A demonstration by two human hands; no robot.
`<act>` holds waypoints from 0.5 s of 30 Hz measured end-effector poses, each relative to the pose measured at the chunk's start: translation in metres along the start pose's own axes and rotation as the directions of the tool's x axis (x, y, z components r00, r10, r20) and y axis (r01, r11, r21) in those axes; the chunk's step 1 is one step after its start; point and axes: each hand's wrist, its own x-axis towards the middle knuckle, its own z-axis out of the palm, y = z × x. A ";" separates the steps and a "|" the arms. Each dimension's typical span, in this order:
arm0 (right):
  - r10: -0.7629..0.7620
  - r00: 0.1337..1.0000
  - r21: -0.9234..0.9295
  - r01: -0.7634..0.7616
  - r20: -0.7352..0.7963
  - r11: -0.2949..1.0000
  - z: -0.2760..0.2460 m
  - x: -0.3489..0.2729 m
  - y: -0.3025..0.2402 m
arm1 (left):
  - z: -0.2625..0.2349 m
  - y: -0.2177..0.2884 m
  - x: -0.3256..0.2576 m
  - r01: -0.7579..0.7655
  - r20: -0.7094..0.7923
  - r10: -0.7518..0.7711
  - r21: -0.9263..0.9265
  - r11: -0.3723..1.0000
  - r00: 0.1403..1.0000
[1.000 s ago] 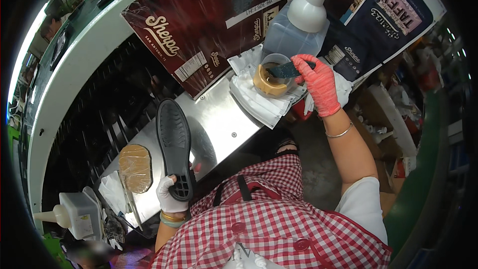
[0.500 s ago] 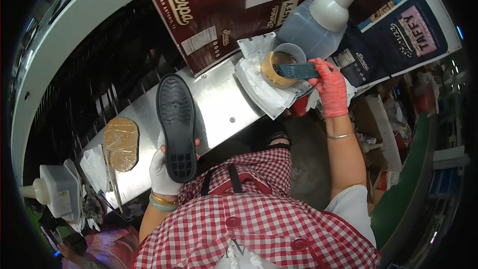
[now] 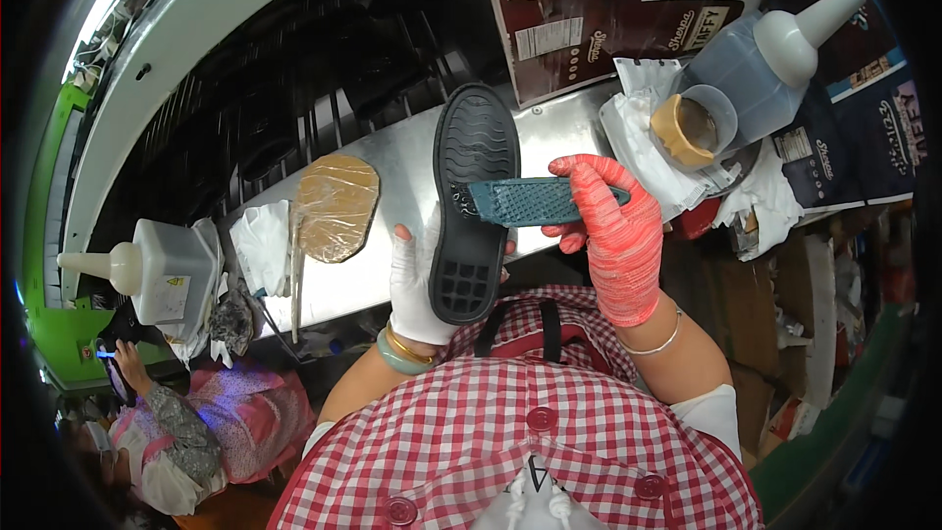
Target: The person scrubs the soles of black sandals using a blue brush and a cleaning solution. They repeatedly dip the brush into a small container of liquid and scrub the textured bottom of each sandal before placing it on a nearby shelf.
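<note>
A black shoe sole (image 3: 478, 152) lies tilted upright over the metal bench, its patterned face up. My left hand (image 3: 417, 280), in a white glove with bare fingertips, holds it by the heel end from beneath. My right hand (image 3: 620, 236), in a coral-red glove, grips a flat dark teal brush (image 3: 535, 202) with a textured handle. The brush's bristle end touches the middle of the sole, where some wet-looking specks show. To the right stands a small clear cup (image 3: 708, 123) with a tan rim, holding some liquid.
A large squeeze bottle (image 3: 751, 69) stands behind the cup on white papers (image 3: 648, 157). A tan wrapped oval pad (image 3: 339, 206), a thin stick (image 3: 295, 275) and another bottle (image 3: 177, 270) are at the left. Dark red cartons (image 3: 628, 0) rise behind. A co-worker (image 3: 216, 422) sits at lower left.
My right hand has brought the brush from the cup leftward onto the sole. The whole view has shifted, so the bench and bottles sit further right in the picture.
</note>
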 end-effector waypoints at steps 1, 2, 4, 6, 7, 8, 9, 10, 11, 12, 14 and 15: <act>0.003 1.000 -0.011 -0.003 0.007 1.000 0.001 0.000 0.000 | 0.001 -0.001 -0.001 -0.005 0.008 0.005 0.006 1.000 1.000; 0.006 1.000 -0.021 -0.005 0.012 1.000 0.001 -0.001 0.000 | 0.001 -0.001 -0.002 -0.010 0.017 0.010 0.012 1.000 1.000; 0.029 0.999 -0.023 -0.029 0.023 0.999 0.001 -0.002 -0.001 | 0.000 -0.002 -0.002 -0.001 0.025 0.001 -0.001 1.000 1.000; 0.045 0.998 -0.054 -0.043 0.036 0.998 0.000 -0.002 -0.001 | 0.003 -0.001 -0.004 0.014 0.000 -0.014 0.004 1.000 1.000; 0.047 0.998 -0.082 -0.043 0.043 0.996 -0.002 -0.003 -0.002 | 0.002 -0.001 -0.004 0.010 0.012 -0.010 0.007 1.000 1.000; 0.049 0.998 -0.110 -0.043 0.050 0.993 -0.002 -0.005 -0.002 | 0.000 -0.002 -0.002 0.005 0.024 -0.005 0.009 1.000 1.000; 0.046 0.998 -0.114 -0.040 0.048 0.993 -0.002 -0.007 -0.001 | -0.001 -0.002 -0.001 -0.001 0.036 0.001 0.011 1.000 0.999; 0.044 0.998 -0.116 -0.038 0.050 0.992 -0.001 -0.010 0.001 | -0.001 -0.001 0.000 -0.014 0.033 0.014 -0.005 1.000 0.999; 0.042 0.998 -0.119 -0.036 0.053 0.992 0.000 -0.013 0.003 | -0.001 -0.001 0.001 -0.027 0.029 0.028 -0.022 0.999 0.999; 0.041 0.997 -0.130 -0.033 0.059 0.991 0.002 -0.016 0.004 | 0.000 0.000 0.002 -0.041 0.024 0.042 -0.039 0.998 0.999; 0.041 0.997 -0.154 -0.030 0.071 0.988 0.006 -0.022 0.006 | 0.004 0.001 0.005 -0.080 -0.017 0.079 -0.112 0.990 0.997; 0.039 0.997 -0.149 -0.029 0.065 0.988 0.009 -0.025 0.006 | 0.007 0.003 0.006 -0.101 -0.038 0.096 -0.148 0.984 0.995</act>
